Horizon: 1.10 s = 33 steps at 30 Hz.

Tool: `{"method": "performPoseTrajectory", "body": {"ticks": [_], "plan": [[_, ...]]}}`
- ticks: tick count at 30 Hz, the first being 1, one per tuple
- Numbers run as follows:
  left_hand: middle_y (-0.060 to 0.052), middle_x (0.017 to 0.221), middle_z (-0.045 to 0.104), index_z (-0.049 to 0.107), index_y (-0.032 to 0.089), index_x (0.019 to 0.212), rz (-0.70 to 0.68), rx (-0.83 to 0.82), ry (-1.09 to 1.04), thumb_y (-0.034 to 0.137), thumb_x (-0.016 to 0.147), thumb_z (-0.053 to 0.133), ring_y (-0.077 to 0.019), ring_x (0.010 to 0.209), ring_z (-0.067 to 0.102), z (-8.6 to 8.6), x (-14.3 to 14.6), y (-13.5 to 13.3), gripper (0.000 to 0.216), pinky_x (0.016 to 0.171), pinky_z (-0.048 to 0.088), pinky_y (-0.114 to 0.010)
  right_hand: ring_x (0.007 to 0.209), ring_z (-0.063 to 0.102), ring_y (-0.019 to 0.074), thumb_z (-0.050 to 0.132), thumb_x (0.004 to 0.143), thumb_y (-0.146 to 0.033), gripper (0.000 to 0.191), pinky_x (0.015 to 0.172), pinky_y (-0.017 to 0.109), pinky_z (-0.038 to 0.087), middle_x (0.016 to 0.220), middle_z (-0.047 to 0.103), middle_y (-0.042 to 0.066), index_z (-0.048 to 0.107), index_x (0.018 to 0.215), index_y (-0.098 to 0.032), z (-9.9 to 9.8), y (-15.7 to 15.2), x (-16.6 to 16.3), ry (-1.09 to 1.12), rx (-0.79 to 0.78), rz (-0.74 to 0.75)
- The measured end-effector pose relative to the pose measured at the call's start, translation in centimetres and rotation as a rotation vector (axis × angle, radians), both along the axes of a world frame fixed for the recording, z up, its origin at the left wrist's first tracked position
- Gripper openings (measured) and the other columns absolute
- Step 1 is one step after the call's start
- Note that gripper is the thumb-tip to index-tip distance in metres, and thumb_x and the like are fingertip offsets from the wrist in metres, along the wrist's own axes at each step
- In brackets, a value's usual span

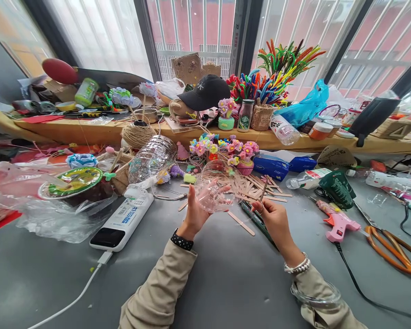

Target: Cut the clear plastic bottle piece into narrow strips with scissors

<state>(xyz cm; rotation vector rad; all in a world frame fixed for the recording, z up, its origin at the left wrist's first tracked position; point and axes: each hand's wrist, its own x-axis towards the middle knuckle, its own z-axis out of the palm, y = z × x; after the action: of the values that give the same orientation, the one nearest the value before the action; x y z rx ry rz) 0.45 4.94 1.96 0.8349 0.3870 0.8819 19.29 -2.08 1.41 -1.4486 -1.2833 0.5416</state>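
Observation:
My left hand (pixel 196 211) grips a clear cut-off plastic bottle piece (pixel 216 188), held up above the grey table. My right hand (pixel 274 219) pinches a thin wooden craft stick (pixel 263 189) that points up toward the plastic piece. A loose pile of wooden craft sticks (pixel 256 185) lies just beyond both hands. One single stick (pixel 241 224) rests on the table between my wrists.
A pink hot glue gun (pixel 337 222) and orange-handled scissors (pixel 392 249) lie to the right. A white power bank (pixel 123 221) with a cable sits at left, beside a clear bottle (pixel 150 157) and plastic bags (pixel 55 214). Pipe-cleaner flowers (pixel 239 153) and clutter fill the wooden shelf (pixel 89 130).

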Motion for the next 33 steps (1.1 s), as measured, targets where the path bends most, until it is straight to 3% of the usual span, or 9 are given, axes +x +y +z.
{"method": "performPoseTrajectory", "body": {"ticks": [5, 11, 17, 24, 28, 33], "plan": [[-0.013, 0.135, 0.046, 0.036, 0.026, 0.135, -0.060, 0.175, 0.048, 0.068, 0.060, 0.059, -0.0269, 0.092, 0.061, -0.5, 0.1, 0.0, 0.089, 0.080, 0.045, -0.040, 0.041, 0.023, 0.0073, 0.047, 0.068, -0.075, 0.061, 0.040, 0.023, 0.019, 0.043, 0.027, -0.007, 0.055, 0.054, -0.016, -1.1, 0.6, 0.8, 0.176, -0.074, 0.150], [-0.011, 0.140, 0.040, 0.046, 0.027, 0.128, -0.105, 0.268, 0.064, 0.060, 0.061, 0.064, -0.0275, 0.101, 0.056, -0.5, -0.1, -0.2, 0.077, 0.082, 0.043, -0.039, 0.041, 0.023, 0.0069, 0.051, 0.066, -0.074, 0.059, 0.040, 0.023, 0.017, 0.042, 0.027, -0.007, 0.054, 0.054, -0.016, -1.2, 0.7, 0.7, 0.249, -0.118, 0.202], [-0.010, 0.141, 0.037, 0.033, 0.031, 0.136, -0.075, 0.314, 0.080, 0.058, 0.061, 0.065, -0.0308, 0.109, 0.053, -0.6, -0.2, -0.1, 0.086, 0.089, 0.041, -0.045, 0.040, 0.022, 0.0072, 0.049, 0.067, -0.074, 0.058, 0.039, 0.022, 0.017, 0.042, 0.024, -0.008, 0.052, 0.054, -0.017, -0.8, 0.6, 0.7, 0.285, -0.115, 0.107], [-0.005, 0.145, 0.032, 0.021, 0.033, 0.141, 0.103, 0.355, 0.103, 0.045, 0.062, 0.070, -0.0333, 0.125, 0.040, -0.7, -0.1, 0.0, 0.094, 0.103, 0.033, -0.048, 0.043, 0.030, 0.0098, 0.036, 0.072, -0.077, 0.066, 0.041, 0.023, 0.023, 0.043, 0.033, -0.004, 0.058, 0.058, -0.017, -0.9, 0.5, 0.6, -0.044, -0.117, 0.137], [-0.005, 0.145, 0.032, 0.020, 0.033, 0.141, 0.133, 0.363, 0.104, 0.045, 0.059, 0.073, -0.0341, 0.127, 0.037, -0.7, -0.1, 0.0, 0.099, 0.105, 0.030, -0.048, 0.048, 0.039, 0.0123, 0.033, 0.074, -0.076, 0.067, 0.045, 0.023, 0.026, 0.046, 0.042, -0.001, 0.058, 0.054, -0.017, -0.8, 0.3, 0.0, -0.277, -0.139, 0.158], [-0.005, 0.146, 0.030, 0.022, 0.034, 0.140, 0.148, 0.385, 0.136, 0.047, 0.058, 0.073, -0.0356, 0.126, 0.037, -0.8, -0.2, 0.1, 0.098, 0.102, 0.033, -0.049, 0.048, 0.036, 0.0115, 0.029, 0.075, -0.075, 0.067, 0.046, 0.024, 0.023, 0.046, 0.039, -0.002, 0.054, 0.053, -0.017, -0.9, 0.4, 0.3, -0.390, -0.180, 0.204]]}}
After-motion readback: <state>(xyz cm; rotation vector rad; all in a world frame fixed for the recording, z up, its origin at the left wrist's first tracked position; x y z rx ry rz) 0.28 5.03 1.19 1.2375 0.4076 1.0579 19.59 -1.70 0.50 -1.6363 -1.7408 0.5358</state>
